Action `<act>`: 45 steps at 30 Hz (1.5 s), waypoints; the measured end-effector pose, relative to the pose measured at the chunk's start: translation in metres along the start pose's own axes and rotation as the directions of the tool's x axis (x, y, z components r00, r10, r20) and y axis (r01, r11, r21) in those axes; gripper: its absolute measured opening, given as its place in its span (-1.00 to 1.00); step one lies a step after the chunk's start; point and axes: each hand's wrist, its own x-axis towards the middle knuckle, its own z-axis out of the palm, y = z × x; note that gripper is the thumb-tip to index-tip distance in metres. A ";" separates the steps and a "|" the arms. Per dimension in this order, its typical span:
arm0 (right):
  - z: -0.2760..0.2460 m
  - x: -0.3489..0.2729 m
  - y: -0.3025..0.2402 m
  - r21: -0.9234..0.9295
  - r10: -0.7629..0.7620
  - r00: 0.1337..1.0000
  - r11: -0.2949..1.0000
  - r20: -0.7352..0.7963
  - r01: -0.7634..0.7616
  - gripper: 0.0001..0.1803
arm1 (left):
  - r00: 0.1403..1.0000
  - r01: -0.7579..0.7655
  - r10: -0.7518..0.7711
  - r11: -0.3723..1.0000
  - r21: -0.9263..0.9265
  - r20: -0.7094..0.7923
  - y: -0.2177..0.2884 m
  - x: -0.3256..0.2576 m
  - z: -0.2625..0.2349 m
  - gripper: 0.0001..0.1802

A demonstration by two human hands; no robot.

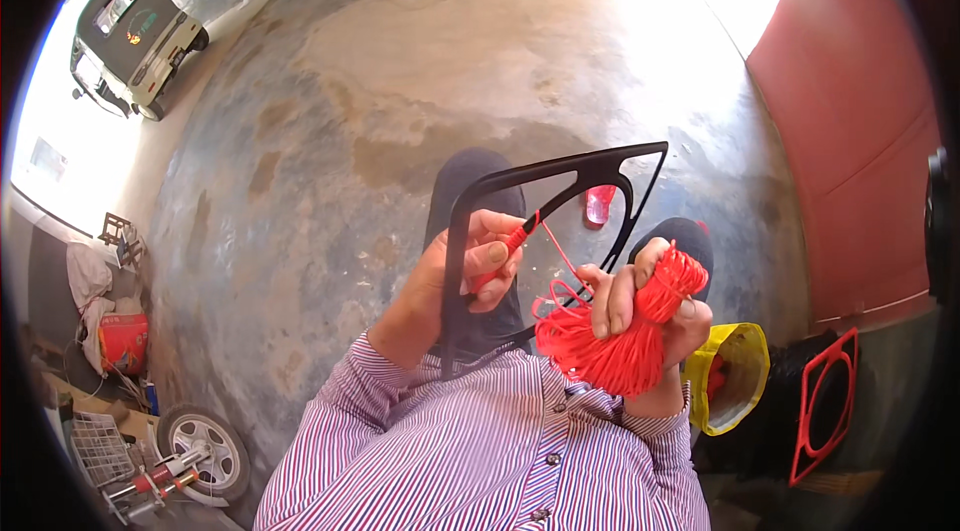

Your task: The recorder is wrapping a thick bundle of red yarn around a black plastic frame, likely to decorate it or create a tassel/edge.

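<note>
A black frame (545, 171) with an outer edge and a curved inner bar stands tilted above my lap. My left hand (478, 256) is closed around the inner bar, where red cord (515, 239) is wound tightly in several turns. From that winding a single strand (560, 246) runs across to my right hand (625, 296). There my fingers are closed on a thick bundle of red plastic cord (605, 351), bound round near its top, with loose loops hanging at the left. Parts of the inner bar are hidden behind my fingers.
At my right stands a yellow bag (745, 381) with red stuff inside, beside a red-wrapped frame (825, 406). A wheel (205, 451) and a red package (125, 341) lie at left. A three-wheeled vehicle (135, 31) is parked far left; a red door (850, 151) rises at right.
</note>
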 end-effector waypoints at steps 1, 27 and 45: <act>0.002 -0.002 0.000 -0.086 0.000 0.999 0.996 -0.039 -0.003 -0.53 | 1.000 -0.003 0.003 1.000 -0.011 0.030 0.001 0.002 -0.003 -0.55; -0.003 -0.001 -0.009 -0.073 0.302 0.926 0.943 -0.228 -0.325 -0.23 | 0.997 0.027 -0.025 0.999 0.027 -0.070 0.007 0.001 -0.002 -0.49; -0.011 0.013 -0.004 -0.640 -0.104 0.984 0.768 -0.146 -0.014 -0.77 | 0.998 0.054 -0.058 0.991 -0.123 -0.026 -0.003 -0.002 0.024 -0.53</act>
